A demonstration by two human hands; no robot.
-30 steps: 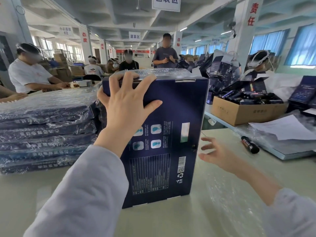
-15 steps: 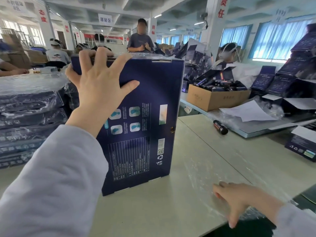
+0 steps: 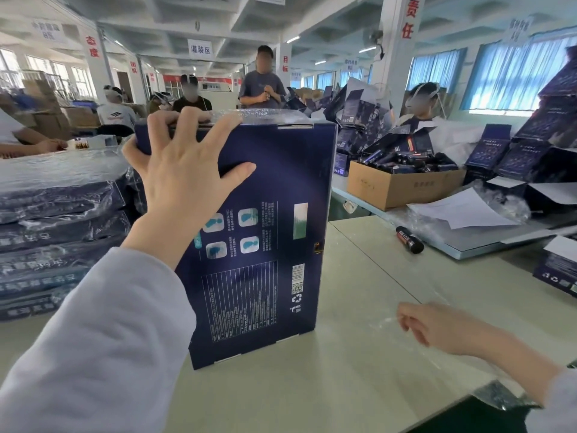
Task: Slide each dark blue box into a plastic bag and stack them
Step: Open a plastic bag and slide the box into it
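Note:
A dark blue box (image 3: 268, 232) stands upright on its edge on the pale table (image 3: 312, 385), printed back towards me. My left hand (image 3: 184, 170) grips its top left corner, fingers curled over the top edge and thumb on the face. My right hand (image 3: 437, 326) is low at the right, pinching a clear plastic bag (image 3: 437, 310) that lies flat on the table. A stack of bagged dark blue boxes (image 3: 59, 232) sits at the left, beside the upright box.
A cardboard carton (image 3: 402, 189) of dark bottles stands at the back right. A lone dark bottle (image 3: 409, 239) lies on the table. White paper sheets (image 3: 462, 210) and more dark blue boxes (image 3: 537, 151) crowd the right. Several people work behind.
My right hand swept down to the table's near right edge, then lifted inward with a pinch of the clear bag. My left hand stays on the upright box.

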